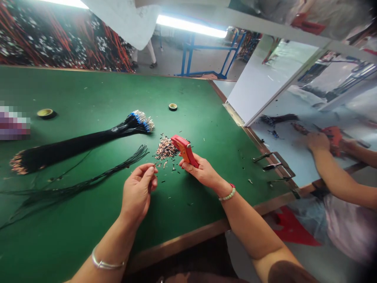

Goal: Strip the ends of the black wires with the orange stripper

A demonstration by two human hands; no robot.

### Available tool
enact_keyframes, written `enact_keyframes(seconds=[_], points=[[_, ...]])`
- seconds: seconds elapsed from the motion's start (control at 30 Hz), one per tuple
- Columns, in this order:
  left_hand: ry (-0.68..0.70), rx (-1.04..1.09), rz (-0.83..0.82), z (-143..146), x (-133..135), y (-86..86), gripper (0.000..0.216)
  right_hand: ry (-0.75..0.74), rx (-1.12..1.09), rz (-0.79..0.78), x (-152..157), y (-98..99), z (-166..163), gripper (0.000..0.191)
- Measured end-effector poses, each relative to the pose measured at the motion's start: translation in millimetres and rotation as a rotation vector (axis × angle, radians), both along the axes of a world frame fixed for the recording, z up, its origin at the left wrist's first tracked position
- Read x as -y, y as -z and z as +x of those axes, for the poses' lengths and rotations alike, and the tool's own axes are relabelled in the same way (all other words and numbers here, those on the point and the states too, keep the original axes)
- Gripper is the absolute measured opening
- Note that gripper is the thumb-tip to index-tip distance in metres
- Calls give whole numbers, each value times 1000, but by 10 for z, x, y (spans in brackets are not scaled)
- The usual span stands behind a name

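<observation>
My right hand point(202, 171) grips an orange-red wire stripper point(184, 148), its nose pointing up and left over a small pile of stripped wire ends point(165, 148). My left hand point(138, 190) is closed in a pinch with thumb against fingertips; what it holds is too thin to make out. A loose fan of thin black wires point(88, 181) lies to its left on the green table point(88, 98). Farther back lies a thick black wire bundle point(73, 146) with blue terminals point(141, 122) at its right end.
Two tape rolls point(46, 113) point(172, 106) sit on the green table. Metal brackets point(272, 163) stand at the right edge. A mirror-like panel point(309, 129) on the right reflects arms and the tool. Wire harnesses hang on the back wall point(59, 39).
</observation>
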State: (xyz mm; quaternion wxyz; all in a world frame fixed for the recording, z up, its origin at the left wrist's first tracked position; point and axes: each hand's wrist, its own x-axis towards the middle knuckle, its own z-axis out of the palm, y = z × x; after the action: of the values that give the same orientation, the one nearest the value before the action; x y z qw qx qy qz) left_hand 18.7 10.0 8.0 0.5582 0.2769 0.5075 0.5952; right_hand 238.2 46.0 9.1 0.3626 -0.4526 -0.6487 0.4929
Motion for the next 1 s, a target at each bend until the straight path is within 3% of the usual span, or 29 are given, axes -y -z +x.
enact_keyframes(seconds=[0.1,0.23,0.3,0.5,0.63,0.83,1.0], points=[[-4,-12,12,2,11,-14,46,13,-95,-63,36,20,-51,48],[-30,-60,45,-2,38,-11,41,-92,-345,-292,137,12,-155,61],[-41,-137,76,-9,61,-6,37,-127,-401,-325,202,11,-216,61],[-92,-478,200,-23,156,-49,28,-190,-501,-333,361,101,-369,50],[-131,-721,379,-22,190,-56,16,-186,-467,-279,425,166,-427,44],[-149,-901,639,-5,213,-58,3,-218,-433,-186,475,189,-481,37],[-122,-1008,827,18,230,-69,8,-197,-381,-112,465,161,-492,20]])
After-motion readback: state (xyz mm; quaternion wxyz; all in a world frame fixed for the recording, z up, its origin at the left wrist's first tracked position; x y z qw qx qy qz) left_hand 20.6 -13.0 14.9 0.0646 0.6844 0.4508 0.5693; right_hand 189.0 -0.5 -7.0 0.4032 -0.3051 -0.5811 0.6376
